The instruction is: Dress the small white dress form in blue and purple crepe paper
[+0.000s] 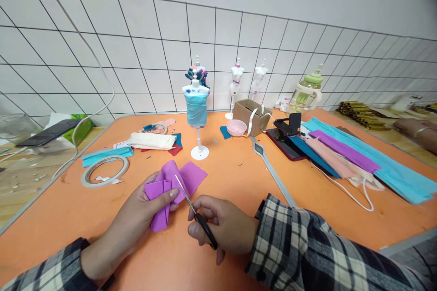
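Observation:
Folded purple crepe paper (pixel 170 177) is pinched in my left hand (pixel 150 207), with the thumb pressed over its folds. A loose flap of it sticks out to the right. My right hand (pixel 221 223) grips black-handled scissors (pixel 205 229), whose metal blades point up and left against the paper; whether they have cut into it I cannot tell. Behind the paper stands a small white mannequin (pixel 195 85) on a round base, its torso wrapped in light blue paper (pixel 196 109).
Tape roll (pixel 105 171), blue strip (pixel 107 156) and cream folded paper (pixel 152 141) lie left. Toward the back are a pink bowl (pixel 236 128), cardboard box (pixel 251 118) and green-lidded bottle (pixel 305 91). Coloured paper strips (pixel 372 159) and a phone (pixel 285 143) lie right.

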